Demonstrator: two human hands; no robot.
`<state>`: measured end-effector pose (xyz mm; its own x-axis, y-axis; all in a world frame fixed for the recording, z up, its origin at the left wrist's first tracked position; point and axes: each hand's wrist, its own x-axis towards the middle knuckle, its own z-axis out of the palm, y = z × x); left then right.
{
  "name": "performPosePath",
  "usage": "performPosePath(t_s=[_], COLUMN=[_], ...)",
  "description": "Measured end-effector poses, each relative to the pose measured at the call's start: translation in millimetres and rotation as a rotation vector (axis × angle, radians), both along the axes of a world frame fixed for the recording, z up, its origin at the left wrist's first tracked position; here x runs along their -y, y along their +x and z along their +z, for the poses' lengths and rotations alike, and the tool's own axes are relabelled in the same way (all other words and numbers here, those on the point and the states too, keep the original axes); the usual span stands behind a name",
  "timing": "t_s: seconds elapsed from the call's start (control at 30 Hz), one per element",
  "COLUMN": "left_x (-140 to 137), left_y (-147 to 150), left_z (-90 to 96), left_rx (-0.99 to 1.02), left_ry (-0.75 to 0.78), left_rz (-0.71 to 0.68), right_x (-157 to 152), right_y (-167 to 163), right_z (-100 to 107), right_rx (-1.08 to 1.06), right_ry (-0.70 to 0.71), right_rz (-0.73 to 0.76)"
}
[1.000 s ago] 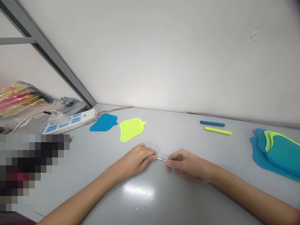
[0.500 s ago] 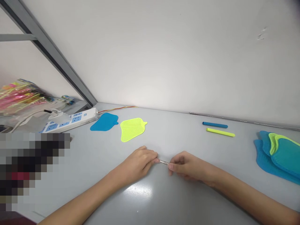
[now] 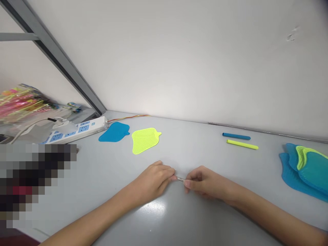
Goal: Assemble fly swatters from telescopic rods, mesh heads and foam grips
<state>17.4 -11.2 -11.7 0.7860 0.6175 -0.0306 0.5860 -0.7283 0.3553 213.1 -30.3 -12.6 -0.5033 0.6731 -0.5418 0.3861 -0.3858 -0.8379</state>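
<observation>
Between my two hands a thin silvery metal rod (image 3: 180, 179) is held just over the grey table. My left hand (image 3: 159, 177) pinches one end of it, and my right hand (image 3: 203, 181) grips the other end between thumb and fingers. Only a short stretch of the rod shows; the rest is hidden in the fingers. Beyond my left hand lie a yellow perforated fly swatter head (image 3: 146, 140) and a blue swatter head (image 3: 115, 132). Past my right hand rest a blue handle tube (image 3: 236, 136) and a yellow handle tube (image 3: 242, 144).
Blue and yellow swatter heads (image 3: 314, 174) are piled at the right edge. A white power strip (image 3: 84, 129) with plugs stands at the back left, near plastic-wrapped colourful goods (image 3: 23, 104). A long metal strip (image 3: 256, 130) runs along the wall.
My left hand has shifted slightly right, closer to my right hand, so less of the rod shows between them. The view has moved a little.
</observation>
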Motion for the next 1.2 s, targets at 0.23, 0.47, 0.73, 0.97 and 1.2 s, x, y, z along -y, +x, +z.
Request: performPosePath(t_s=[0.23,0.47,0.73,0.97,1.2], left_x=[1.1,1.8,1.4,2.4,1.9], left_y=[1.2,1.3,1.8,2.6,3.9], left_z=[1.0,0.0,-0.7,-1.9,-0.5], left_rx=[0.000,0.000,0.023,0.007,0.001], left_ry=[-0.012,-0.008,-0.006,0.011,-0.003], left_rz=[0.011,0.009,0.008,-0.002,-0.007], right_x=[0.7,0.8,0.5,0.2,0.1], right_y=[0.7,1.1,1.1,0.8,0.7], right_z=[0.7,-0.2,0.1,-0.3,0.7], right_rx=[0.004,-0.004,-0.008,-0.013,0.003], right_ry=[-0.005,-0.018,-0.020,-0.011,-0.016], right_rz=[-0.005,-0.006,-0.003,0.006,0.004])
